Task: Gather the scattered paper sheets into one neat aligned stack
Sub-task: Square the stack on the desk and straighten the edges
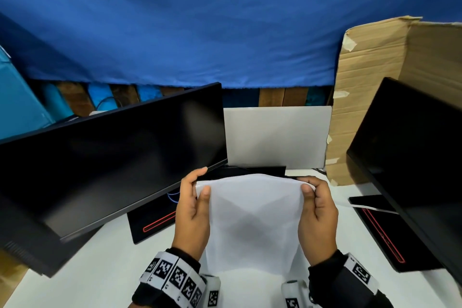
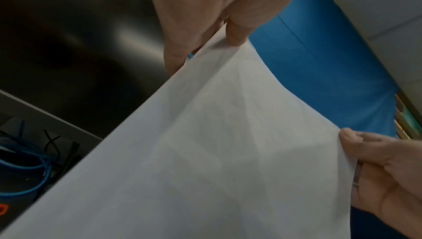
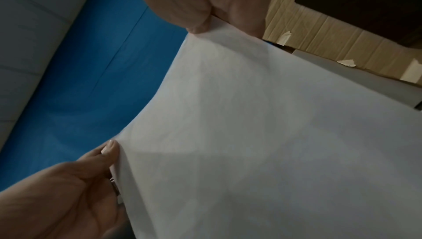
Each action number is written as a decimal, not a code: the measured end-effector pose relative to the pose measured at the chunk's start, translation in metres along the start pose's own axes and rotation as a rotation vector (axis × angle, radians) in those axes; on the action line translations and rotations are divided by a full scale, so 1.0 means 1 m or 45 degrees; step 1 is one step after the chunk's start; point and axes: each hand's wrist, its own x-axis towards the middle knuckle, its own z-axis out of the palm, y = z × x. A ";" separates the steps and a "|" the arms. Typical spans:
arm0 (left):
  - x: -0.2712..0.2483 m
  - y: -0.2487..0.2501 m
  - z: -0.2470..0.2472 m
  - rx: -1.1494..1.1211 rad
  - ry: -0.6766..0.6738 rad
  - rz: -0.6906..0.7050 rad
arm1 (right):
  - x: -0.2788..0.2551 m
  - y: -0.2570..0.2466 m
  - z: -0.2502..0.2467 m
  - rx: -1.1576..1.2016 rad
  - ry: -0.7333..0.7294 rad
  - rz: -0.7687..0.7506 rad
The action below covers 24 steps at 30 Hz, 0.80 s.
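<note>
A bundle of white paper sheets (image 1: 252, 217) is held upright above the white table, its top edge bowed upward. My left hand (image 1: 195, 205) grips its left edge, thumb on the near face and fingers behind. My right hand (image 1: 316, 207) grips the right edge the same way. In the left wrist view the paper sheets (image 2: 205, 152) fill the frame, pinched by my left hand (image 2: 219, 31) at the top, with my right hand (image 2: 376, 167) at the far edge. The right wrist view mirrors this: paper sheets (image 3: 262, 134), right hand (image 3: 205, 19), left hand (image 3: 91, 176).
A dark monitor (image 1: 112, 157) stands close on the left, its black base (image 1: 150, 222) beside my left hand. A second monitor (image 1: 412, 157) stands on the right with its base (image 1: 382, 232). A grey board (image 1: 275, 137), brown cardboard (image 1: 375, 87) and a blue cloth (image 1: 200, 20) stand behind.
</note>
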 end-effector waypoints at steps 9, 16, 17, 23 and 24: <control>-0.006 -0.007 0.004 -0.104 0.054 -0.044 | -0.001 0.003 -0.002 0.101 -0.015 0.023; -0.027 -0.044 0.003 -0.073 -0.019 -0.337 | -0.025 0.039 0.000 0.092 -0.103 0.180; -0.029 -0.048 0.003 -0.071 -0.022 -0.361 | -0.028 0.046 0.001 0.084 -0.115 0.201; -0.027 -0.041 0.005 -0.059 -0.028 -0.313 | -0.021 0.038 0.003 0.135 -0.092 0.248; -0.026 -0.039 0.005 -0.072 -0.023 -0.298 | -0.019 0.036 0.003 0.148 -0.092 0.233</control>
